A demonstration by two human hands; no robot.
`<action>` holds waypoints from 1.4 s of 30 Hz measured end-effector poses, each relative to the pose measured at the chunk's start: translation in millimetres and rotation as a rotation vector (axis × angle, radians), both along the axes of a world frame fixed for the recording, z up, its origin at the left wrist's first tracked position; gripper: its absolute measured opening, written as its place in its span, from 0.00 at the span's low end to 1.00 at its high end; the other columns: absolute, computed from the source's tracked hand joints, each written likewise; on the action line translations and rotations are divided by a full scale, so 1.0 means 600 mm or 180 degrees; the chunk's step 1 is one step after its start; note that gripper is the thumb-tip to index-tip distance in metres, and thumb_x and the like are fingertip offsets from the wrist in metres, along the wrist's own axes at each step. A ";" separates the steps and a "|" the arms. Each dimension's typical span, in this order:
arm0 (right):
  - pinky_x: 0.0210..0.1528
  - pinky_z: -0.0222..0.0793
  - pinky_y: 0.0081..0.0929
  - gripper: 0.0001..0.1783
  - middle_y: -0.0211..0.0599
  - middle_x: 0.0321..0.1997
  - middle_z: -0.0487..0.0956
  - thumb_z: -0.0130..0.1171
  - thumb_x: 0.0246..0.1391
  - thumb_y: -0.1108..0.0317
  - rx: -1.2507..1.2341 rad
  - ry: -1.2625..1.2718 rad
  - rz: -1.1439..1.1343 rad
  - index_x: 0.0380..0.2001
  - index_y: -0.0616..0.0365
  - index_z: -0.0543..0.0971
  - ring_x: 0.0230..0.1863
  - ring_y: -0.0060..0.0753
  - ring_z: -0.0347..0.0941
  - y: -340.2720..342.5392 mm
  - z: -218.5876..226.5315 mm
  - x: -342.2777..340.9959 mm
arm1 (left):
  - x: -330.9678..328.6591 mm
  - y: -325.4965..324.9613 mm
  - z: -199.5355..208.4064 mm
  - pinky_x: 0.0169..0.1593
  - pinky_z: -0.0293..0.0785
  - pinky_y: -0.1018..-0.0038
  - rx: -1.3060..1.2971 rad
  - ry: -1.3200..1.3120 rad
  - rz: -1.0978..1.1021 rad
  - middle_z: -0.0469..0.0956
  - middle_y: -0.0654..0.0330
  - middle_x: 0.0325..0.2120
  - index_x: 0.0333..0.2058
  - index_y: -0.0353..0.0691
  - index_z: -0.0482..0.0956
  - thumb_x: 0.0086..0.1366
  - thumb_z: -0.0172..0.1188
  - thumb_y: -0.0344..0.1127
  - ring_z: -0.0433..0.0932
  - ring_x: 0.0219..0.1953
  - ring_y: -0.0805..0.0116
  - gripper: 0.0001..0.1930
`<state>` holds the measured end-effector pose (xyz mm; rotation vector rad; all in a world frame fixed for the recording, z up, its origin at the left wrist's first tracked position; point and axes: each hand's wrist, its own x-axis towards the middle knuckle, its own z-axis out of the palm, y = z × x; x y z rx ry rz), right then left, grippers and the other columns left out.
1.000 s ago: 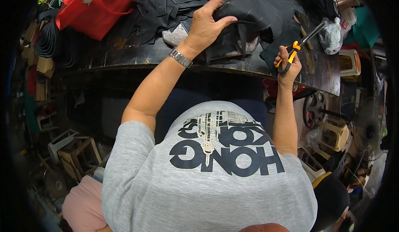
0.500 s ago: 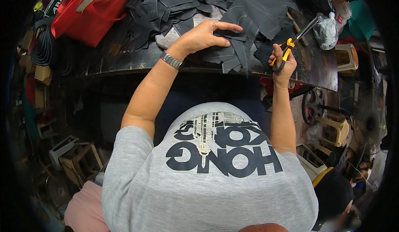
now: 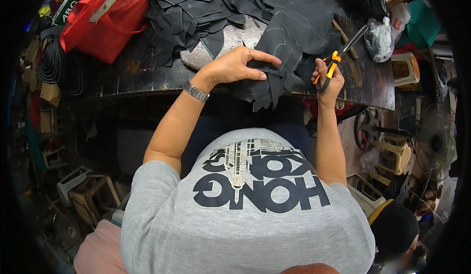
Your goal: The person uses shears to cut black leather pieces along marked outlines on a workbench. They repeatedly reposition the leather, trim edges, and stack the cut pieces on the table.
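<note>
While the left hand (image 3: pixel 234 67) lay flat on the black leather piece (image 3: pixel 289 38), its fingers were spread and extended toward the right, thumb raised above them, palm down. It gripped nothing, just pressed on the sheet near the bench's front edge. Left forearm ran diagonally up from the lower left, elbow bent, a metal wristwatch (image 3: pixel 196 92) on the wrist.

Right hand (image 3: pixel 329 80) was closed around the orange handles of the scissors (image 3: pixel 339 58), fingers through the loops. Blades pointed up and to the right, tilted, above the bench; cannot tell if they were touching the leather. Right forearm came nearly straight up from the lower edge, wrist at the bench's front edge.

Leather piece sat on the dark workbench (image 3: pixel 373 85) between the two hands, a narrow strip of it hanging over the front edge. Pale chalk-like lines showed on its surface.

More black leather offcuts (image 3: pixel 189 11) were piled behind the left hand. A red bag (image 3: pixel 105 21) lay at the far left of the bench, a knotted clear plastic bag (image 3: pixel 378 38) at the far right, just beyond the scissor tips.
</note>
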<state>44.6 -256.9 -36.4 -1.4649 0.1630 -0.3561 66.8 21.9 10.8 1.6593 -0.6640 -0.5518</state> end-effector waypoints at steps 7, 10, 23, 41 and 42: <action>0.24 0.68 0.14 0.14 0.22 0.23 0.75 0.74 0.53 0.61 -0.0325 0.0213 -0.0022 0.32 0.59 0.80 0.21 0.13 0.71 0.003 0.013 -0.006 | -0.042 -0.061 -0.007 0.60 0.73 0.75 -0.1372 0.1314 0.0527 0.75 0.56 0.57 0.63 0.36 0.70 0.63 0.62 0.22 0.75 0.56 0.70 0.29; 0.26 0.66 0.14 0.15 0.23 0.24 0.76 0.71 0.56 0.59 -0.0598 0.0175 0.0204 0.33 0.59 0.80 0.23 0.15 0.72 0.005 0.035 -0.011 | -0.060 -0.096 -0.018 0.56 0.75 0.77 -0.1852 0.1824 0.0712 0.77 0.58 0.53 0.60 0.35 0.73 0.63 0.61 0.21 0.78 0.50 0.74 0.26; 0.27 0.64 0.18 0.13 0.25 0.26 0.77 0.71 0.43 0.65 -0.0835 0.0539 0.1126 0.28 0.62 0.80 0.25 0.19 0.72 -0.037 0.147 0.103 | -0.047 -0.131 -0.047 0.59 0.70 0.77 -0.1830 0.1073 0.0736 0.66 0.59 0.61 0.55 0.40 0.78 0.64 0.66 0.31 0.72 0.56 0.75 0.20; 0.52 0.74 0.31 0.17 0.41 0.36 0.81 0.68 0.47 0.69 -0.1411 -0.2782 0.2853 0.41 0.64 0.80 0.38 0.31 0.80 -0.086 0.346 0.086 | 0.049 -0.095 -0.137 0.65 0.68 0.56 -0.5112 0.2405 -0.0228 0.72 0.49 0.59 0.62 0.37 0.68 0.75 0.41 0.52 0.71 0.61 0.50 0.27; 0.53 0.72 0.30 0.20 0.40 0.37 0.81 0.71 0.43 0.68 -0.1039 -0.2030 0.2724 0.41 0.64 0.80 0.37 0.32 0.80 -0.092 0.337 0.051 | 0.042 -0.081 -0.136 0.65 0.67 0.58 -0.4719 0.0800 -0.0527 0.72 0.51 0.61 0.62 0.36 0.69 0.76 0.41 0.48 0.70 0.62 0.54 0.25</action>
